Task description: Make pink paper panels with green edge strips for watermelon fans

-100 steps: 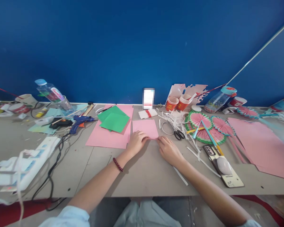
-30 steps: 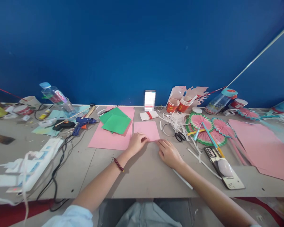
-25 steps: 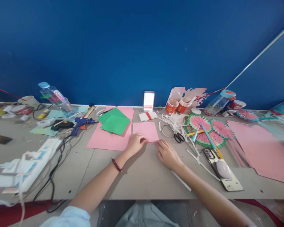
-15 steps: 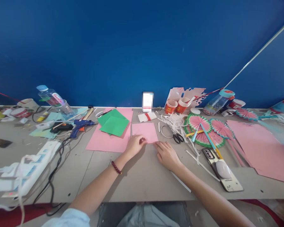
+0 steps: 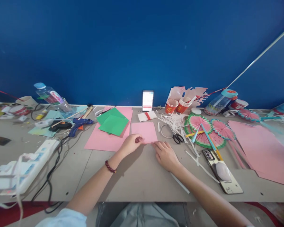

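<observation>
A small pink paper square (image 5: 144,130) lies flat on the table in front of me. My left hand (image 5: 132,144) is at its near left edge, thumb and forefinger pinched together on the paper's border. At the near right corner, my right hand (image 5: 165,154) rests with its fingers stretched out, their tips touching the paper. To the left, green paper squares (image 5: 115,123) overlap on a larger pink sheet (image 5: 97,142). Right of the small square are black-handled scissors (image 5: 178,138) among white paper strips (image 5: 172,121).
A blue glue gun (image 5: 79,124), a power strip (image 5: 39,164) and dark cables lie at left. Red paper cups (image 5: 172,106), pleated watermelon paper fans (image 5: 200,124), a phone (image 5: 223,171) and a big pink sheet (image 5: 267,151) are at right. A blue wall (image 5: 132,53) stands behind.
My left hand has slid slightly left along the near edge of the small pink square. My right hand stays at the corner, and the view has shifted a little.
</observation>
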`<state>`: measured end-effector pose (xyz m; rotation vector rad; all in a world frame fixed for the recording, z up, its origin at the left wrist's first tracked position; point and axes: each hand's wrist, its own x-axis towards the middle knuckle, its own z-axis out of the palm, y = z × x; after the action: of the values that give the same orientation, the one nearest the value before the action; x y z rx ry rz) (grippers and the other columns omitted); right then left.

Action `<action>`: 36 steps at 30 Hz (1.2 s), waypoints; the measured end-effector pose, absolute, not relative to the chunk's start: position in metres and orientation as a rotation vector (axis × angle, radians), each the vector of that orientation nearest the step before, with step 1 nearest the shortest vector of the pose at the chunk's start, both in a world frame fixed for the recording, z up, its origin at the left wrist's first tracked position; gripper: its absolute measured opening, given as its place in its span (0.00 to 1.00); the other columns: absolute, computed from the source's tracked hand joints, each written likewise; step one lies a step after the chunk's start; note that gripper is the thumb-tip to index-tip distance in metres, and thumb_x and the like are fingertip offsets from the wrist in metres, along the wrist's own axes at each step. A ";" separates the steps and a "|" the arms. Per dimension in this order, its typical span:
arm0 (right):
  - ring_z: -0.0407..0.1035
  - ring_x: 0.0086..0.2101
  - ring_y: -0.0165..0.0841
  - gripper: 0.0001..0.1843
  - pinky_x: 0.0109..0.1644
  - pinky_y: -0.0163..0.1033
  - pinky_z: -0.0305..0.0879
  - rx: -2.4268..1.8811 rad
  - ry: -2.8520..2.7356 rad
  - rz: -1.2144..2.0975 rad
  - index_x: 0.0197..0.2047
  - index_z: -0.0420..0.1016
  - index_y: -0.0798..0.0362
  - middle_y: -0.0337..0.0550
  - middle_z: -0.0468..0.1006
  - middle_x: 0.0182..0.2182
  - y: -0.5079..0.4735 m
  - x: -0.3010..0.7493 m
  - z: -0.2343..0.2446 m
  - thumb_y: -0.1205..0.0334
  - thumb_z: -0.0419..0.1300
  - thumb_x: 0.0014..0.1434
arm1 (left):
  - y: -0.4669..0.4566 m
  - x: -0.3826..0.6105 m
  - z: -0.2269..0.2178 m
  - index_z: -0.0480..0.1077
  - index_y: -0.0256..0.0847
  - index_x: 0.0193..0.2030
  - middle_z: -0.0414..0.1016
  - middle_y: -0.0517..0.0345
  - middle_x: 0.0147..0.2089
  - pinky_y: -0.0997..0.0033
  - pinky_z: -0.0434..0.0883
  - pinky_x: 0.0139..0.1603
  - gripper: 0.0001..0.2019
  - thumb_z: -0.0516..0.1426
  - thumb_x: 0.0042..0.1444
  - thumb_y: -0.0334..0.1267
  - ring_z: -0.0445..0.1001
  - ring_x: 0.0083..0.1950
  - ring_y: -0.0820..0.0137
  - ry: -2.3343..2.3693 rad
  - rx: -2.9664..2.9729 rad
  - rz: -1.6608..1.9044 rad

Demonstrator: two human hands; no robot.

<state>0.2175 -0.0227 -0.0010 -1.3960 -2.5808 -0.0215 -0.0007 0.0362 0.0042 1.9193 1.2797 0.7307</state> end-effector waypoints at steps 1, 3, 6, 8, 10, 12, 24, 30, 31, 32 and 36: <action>0.63 0.50 0.42 0.24 0.54 0.48 0.59 -1.397 -2.579 -0.017 0.58 0.68 0.58 0.53 0.73 0.51 -0.023 0.218 -0.001 0.71 0.52 0.58 | 0.037 -0.006 0.009 0.75 0.41 0.38 0.78 0.57 0.35 0.73 0.69 0.36 0.07 0.60 0.52 0.38 0.74 0.35 0.69 1.254 1.904 0.685; 0.63 0.50 0.42 0.24 0.54 0.48 0.59 -1.395 -2.576 -0.012 0.58 0.67 0.57 0.53 0.73 0.51 -0.023 0.218 -0.001 0.71 0.52 0.58 | 0.038 -0.015 0.018 0.76 0.42 0.36 0.78 0.56 0.34 0.73 0.69 0.35 0.06 0.61 0.50 0.38 0.75 0.35 0.67 1.297 1.925 0.595; 0.63 0.50 0.42 0.24 0.54 0.48 0.60 -1.396 -2.578 -0.018 0.58 0.67 0.57 0.53 0.72 0.50 -0.023 0.218 -0.001 0.71 0.52 0.58 | 0.037 -0.025 0.028 0.76 0.43 0.33 0.79 0.56 0.34 0.73 0.68 0.32 0.04 0.60 0.52 0.37 0.75 0.35 0.66 1.366 2.044 0.509; 0.63 0.50 0.42 0.24 0.54 0.48 0.60 -1.403 -2.576 -0.027 0.59 0.67 0.57 0.53 0.72 0.51 -0.023 0.218 -0.001 0.71 0.52 0.58 | 0.036 -0.027 0.032 0.76 0.44 0.30 0.79 0.56 0.33 0.74 0.67 0.29 0.05 0.58 0.53 0.36 0.75 0.33 0.66 1.402 2.096 0.472; 0.63 0.50 0.42 0.25 0.54 0.48 0.60 -1.408 -2.573 -0.031 0.59 0.67 0.57 0.53 0.72 0.51 -0.023 0.217 -0.002 0.71 0.52 0.58 | 0.036 -0.028 0.033 0.76 0.44 0.29 0.79 0.57 0.34 0.74 0.65 0.26 0.06 0.57 0.54 0.35 0.74 0.29 0.68 1.422 2.078 0.458; 0.63 0.50 0.42 0.25 0.54 0.48 0.60 -1.409 -2.569 -0.029 0.59 0.67 0.57 0.53 0.72 0.51 -0.023 0.217 -0.002 0.71 0.52 0.58 | 0.037 -0.029 0.030 0.77 0.45 0.31 0.79 0.57 0.35 0.74 0.65 0.25 0.07 0.57 0.54 0.35 0.73 0.27 0.69 1.412 2.025 0.481; 0.64 0.49 0.42 0.24 0.53 0.48 0.61 -1.406 -2.556 -0.010 0.58 0.67 0.58 0.52 0.73 0.50 -0.022 0.218 -0.003 0.71 0.51 0.57 | 0.048 -0.036 0.006 0.75 0.42 0.32 0.76 0.55 0.37 0.71 0.70 0.40 0.04 0.57 0.53 0.33 0.74 0.38 0.67 1.259 2.062 0.536; 0.64 0.49 0.42 0.24 0.53 0.47 0.60 -1.413 -2.551 -0.010 0.58 0.67 0.59 0.52 0.73 0.51 -0.023 0.218 -0.003 0.71 0.51 0.58 | 0.047 -0.038 0.005 0.72 0.41 0.29 0.68 0.57 0.37 0.72 0.70 0.37 0.05 0.58 0.54 0.37 0.72 0.35 0.70 1.261 2.045 0.574; 0.64 0.49 0.41 0.24 0.53 0.47 0.60 -1.416 -2.555 -0.019 0.58 0.67 0.60 0.52 0.73 0.51 -0.023 0.217 -0.003 0.71 0.51 0.58 | 0.047 -0.038 0.004 0.71 0.41 0.29 0.67 0.57 0.37 0.72 0.70 0.36 0.05 0.58 0.54 0.36 0.72 0.34 0.70 1.267 2.037 0.569; 0.64 0.49 0.41 0.24 0.54 0.47 0.60 -1.420 -2.561 -0.031 0.59 0.67 0.60 0.52 0.73 0.51 -0.023 0.217 -0.003 0.71 0.52 0.58 | 0.047 -0.038 0.003 0.71 0.41 0.29 0.67 0.57 0.38 0.71 0.70 0.36 0.04 0.57 0.54 0.35 0.72 0.35 0.70 1.269 2.031 0.567; 0.64 0.49 0.40 0.24 0.55 0.45 0.59 -1.455 -2.581 -0.082 0.59 0.66 0.58 0.51 0.73 0.51 -0.025 0.215 -0.002 0.70 0.53 0.58 | 0.047 -0.036 0.004 0.69 0.40 0.31 0.65 0.57 0.39 0.71 0.70 0.40 0.03 0.55 0.53 0.29 0.72 0.37 0.70 1.276 2.025 0.524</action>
<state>0.2151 -0.0248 -0.0024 -1.4550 -2.5813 -0.0822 -0.0361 0.0467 0.0043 2.0255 1.2762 0.5241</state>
